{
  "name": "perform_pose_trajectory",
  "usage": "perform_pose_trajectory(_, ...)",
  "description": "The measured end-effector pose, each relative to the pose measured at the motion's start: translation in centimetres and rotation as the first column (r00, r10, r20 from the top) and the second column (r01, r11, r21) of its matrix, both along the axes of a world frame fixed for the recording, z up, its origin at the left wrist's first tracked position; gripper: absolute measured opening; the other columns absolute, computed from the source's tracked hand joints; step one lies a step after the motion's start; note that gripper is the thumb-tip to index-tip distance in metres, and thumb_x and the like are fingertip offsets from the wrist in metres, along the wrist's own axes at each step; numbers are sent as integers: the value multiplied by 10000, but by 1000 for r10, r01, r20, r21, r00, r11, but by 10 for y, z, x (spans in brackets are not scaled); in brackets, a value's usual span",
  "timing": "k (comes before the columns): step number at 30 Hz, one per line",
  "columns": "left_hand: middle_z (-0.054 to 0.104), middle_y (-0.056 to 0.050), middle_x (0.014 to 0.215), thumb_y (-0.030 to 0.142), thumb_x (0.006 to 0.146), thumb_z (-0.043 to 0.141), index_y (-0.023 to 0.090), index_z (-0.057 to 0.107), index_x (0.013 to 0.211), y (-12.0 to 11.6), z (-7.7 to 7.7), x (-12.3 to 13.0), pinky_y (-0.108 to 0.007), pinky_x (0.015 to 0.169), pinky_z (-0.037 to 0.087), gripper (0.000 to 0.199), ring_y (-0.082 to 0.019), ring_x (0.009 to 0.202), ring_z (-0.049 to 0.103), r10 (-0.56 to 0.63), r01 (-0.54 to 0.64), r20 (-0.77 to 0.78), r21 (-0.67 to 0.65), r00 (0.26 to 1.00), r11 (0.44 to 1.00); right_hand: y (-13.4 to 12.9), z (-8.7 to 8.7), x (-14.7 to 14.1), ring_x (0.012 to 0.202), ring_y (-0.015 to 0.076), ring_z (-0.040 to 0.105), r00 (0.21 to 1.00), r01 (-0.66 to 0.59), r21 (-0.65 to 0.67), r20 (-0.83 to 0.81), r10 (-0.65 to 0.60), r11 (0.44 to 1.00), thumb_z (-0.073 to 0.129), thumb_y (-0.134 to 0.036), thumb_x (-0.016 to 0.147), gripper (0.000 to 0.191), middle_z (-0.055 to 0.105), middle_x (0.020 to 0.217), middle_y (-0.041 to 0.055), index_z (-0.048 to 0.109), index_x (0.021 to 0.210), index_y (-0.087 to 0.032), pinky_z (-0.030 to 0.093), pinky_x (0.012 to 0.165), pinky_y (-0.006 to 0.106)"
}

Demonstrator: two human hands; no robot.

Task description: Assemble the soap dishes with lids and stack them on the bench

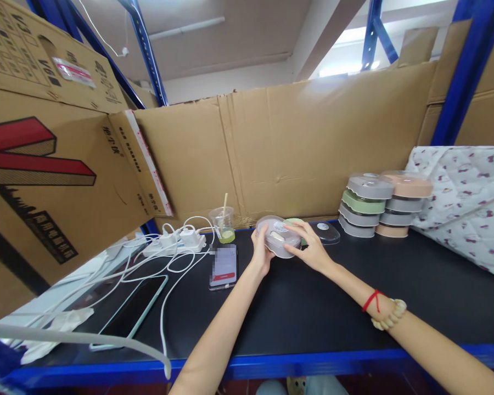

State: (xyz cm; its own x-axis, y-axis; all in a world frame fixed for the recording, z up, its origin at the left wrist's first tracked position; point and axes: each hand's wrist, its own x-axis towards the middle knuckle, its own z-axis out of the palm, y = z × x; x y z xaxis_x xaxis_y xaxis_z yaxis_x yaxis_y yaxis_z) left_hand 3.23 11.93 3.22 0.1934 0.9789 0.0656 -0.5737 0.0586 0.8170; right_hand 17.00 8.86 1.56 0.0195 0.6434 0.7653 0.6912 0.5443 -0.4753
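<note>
Left hand (262, 253) and right hand (312, 247): fingers curved about opposite sides of a grey lidded container (278, 237), the grip closed on its rim and held above the worktop (296, 307). The container is probably light and stiff, its smooth lid apt to slip — best taken by the side walls, without pressing the clear top. Just beyond the grip, a clear lid (327, 233); farther to the right, stacked containers (358, 214). Left of the grip, a phone (224, 267) and a cup with a straw (226, 233).
</note>
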Motion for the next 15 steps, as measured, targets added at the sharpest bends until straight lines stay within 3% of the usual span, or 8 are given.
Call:
perform_pose_trajectory(10, 540, 7, 793, 277, 708, 641, 214, 402, 955, -2, 7, 0, -215, 509, 419, 349, -110, 596, 534, 106, -106, 0, -72, 994, 992, -1, 1, 0, 1216, 190, 454, 1000, -21, -28, -1, 21, 999, 564, -623, 681, 593, 483, 1238, 78, 605, 1137, -247, 399, 1070, 415)
perform_pose_trajectory(13, 543, 11, 798, 244, 712, 625, 228, 386, 944, -3, 8, 1, -212, 517, 417, 334, -116, 618, 545, 112, -110, 34, -75, 993, 991, -1, 3, -2, 1227, 203, 453, 987, -75, -90, -146, 61, 993, 568, -634, 655, 699, 449, 1301, 94, 525, 1216, -219, 432, 1040, 417)
perform_pose_trajectory(15, 555, 11, 830, 217, 708, 613, 237, 378, 942, -4, 9, 2, -209, 535, 428, 332, -117, 655, 560, 96, -91, 84, -51, 992, 994, -3, 7, -5, 1120, 198, 540, 936, -154, -201, -342, 78, 967, 578, -639, 628, 816, 440, 1322, 110, 401, 1306, -221, 524, 897, 388)
